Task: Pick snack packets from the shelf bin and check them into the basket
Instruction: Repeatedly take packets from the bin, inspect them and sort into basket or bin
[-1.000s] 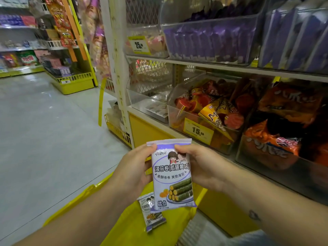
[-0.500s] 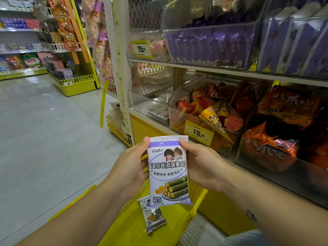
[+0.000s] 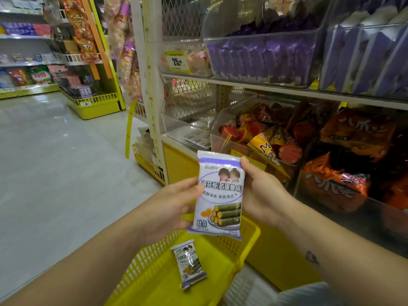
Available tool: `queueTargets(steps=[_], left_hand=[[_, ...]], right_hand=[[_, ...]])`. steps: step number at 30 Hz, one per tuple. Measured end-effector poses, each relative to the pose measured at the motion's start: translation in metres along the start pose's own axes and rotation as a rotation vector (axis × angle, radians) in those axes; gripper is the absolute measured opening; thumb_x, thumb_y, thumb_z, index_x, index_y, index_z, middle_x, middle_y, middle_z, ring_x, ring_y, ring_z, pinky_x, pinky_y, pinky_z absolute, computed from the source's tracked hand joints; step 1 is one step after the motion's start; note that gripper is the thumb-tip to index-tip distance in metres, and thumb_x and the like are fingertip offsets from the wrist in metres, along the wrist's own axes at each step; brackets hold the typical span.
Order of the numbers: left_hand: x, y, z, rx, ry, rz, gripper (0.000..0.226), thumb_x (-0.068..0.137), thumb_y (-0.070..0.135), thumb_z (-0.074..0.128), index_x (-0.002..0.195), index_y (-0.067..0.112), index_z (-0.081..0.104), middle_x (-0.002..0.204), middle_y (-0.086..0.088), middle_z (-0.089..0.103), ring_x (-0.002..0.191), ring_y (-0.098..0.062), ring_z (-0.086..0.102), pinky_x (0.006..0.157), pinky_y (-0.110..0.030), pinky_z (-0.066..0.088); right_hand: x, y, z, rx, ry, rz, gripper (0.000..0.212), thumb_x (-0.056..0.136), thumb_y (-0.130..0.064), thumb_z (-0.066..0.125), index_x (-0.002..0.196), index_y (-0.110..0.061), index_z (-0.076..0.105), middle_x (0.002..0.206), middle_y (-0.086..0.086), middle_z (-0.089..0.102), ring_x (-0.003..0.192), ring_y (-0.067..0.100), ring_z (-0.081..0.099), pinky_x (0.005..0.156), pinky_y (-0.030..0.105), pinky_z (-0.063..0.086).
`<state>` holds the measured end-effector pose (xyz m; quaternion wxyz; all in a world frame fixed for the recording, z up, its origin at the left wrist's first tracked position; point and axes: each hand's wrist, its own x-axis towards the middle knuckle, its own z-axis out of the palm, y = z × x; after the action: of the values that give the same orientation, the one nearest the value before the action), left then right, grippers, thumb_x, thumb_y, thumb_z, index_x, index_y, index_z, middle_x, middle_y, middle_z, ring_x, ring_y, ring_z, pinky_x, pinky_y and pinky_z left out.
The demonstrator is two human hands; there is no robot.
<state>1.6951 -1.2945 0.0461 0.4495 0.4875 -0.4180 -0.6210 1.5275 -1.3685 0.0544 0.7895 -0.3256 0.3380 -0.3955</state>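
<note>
A purple-and-white seaweed-roll snack packet [image 3: 219, 193] stands upright in front of me, face toward the camera. My left hand [image 3: 174, 206] grips its left edge and my right hand [image 3: 260, 193] grips its right edge. The packet hangs above the far end of a yellow plastic basket [image 3: 247, 237]. A second packet of the same kind [image 3: 189, 262] lies flat on the basket floor. On the upper shelf, a clear bin [image 3: 260, 58] holds several purple packets.
Clear bins of red, yellow and orange snacks [image 3: 265, 138] fill the lower shelf to the right. A white shelf upright [image 3: 150, 85] stands just left of them. Grey aisle floor [image 3: 55, 162] spreads to the left, with yellow-based shelving [image 3: 97, 104] beyond.
Both hands have raised the packet slightly, and it now tilts a little to the right. The basket floor and the packet lying in it show more fully below.
</note>
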Motion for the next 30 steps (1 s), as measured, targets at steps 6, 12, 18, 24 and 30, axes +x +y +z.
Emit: queueTargets(steps=[6,12,18,24,30], left_hand=[[-0.001,-0.003,0.004,-0.111,-0.006,-0.023,0.028,0.097,0.016,0.05,0.122,0.014,0.06,0.115,-0.011,0.071,0.103,-0.024,0.069,0.085,-0.04,0.058],[0.002,0.005,-0.006,-0.303,0.073,0.006,0.032,0.086,0.018,0.058,0.116,0.011,0.063,0.111,-0.014,0.072,0.094,-0.025,0.072,0.065,-0.036,0.062],[0.001,0.006,-0.009,-0.321,0.057,0.013,0.037,0.082,0.019,0.061,0.118,0.012,0.062,0.113,-0.014,0.072,0.095,-0.026,0.072,0.063,-0.035,0.061],[0.006,-0.004,0.005,-0.152,0.301,0.201,0.035,0.097,0.015,0.053,0.13,0.025,0.05,0.109,-0.003,0.073,0.095,-0.022,0.072,0.079,-0.047,0.059],[0.006,-0.002,0.017,-0.175,0.074,0.182,0.074,0.074,0.055,0.059,0.141,0.026,0.045,0.123,-0.014,0.063,0.102,-0.028,0.068,0.062,-0.033,0.057]], right_hand=[[-0.003,-0.014,-0.009,-0.158,-0.156,0.075,0.048,0.09,-0.045,0.049,0.119,-0.009,0.064,0.118,0.017,0.067,0.108,0.035,0.065,0.078,0.05,0.056],[-0.008,-0.022,-0.019,-0.33,-0.293,0.231,0.036,0.078,-0.024,0.063,0.109,-0.008,0.07,0.116,0.015,0.069,0.101,0.025,0.069,0.075,0.038,0.061],[-0.009,-0.022,-0.021,-0.303,-0.341,0.219,0.039,0.082,-0.021,0.06,0.118,-0.006,0.064,0.116,0.015,0.069,0.099,0.023,0.07,0.069,0.033,0.06],[-0.013,0.005,0.0,-0.562,-0.25,-0.091,0.03,0.088,-0.016,0.063,0.118,-0.019,0.057,0.111,0.007,0.07,0.088,0.014,0.068,0.069,0.027,0.056],[-0.022,0.028,0.015,-0.801,-0.344,-0.389,0.062,0.087,-0.021,0.067,0.14,-0.037,0.037,0.114,-0.011,0.063,0.074,0.016,0.06,0.07,0.032,0.049]])
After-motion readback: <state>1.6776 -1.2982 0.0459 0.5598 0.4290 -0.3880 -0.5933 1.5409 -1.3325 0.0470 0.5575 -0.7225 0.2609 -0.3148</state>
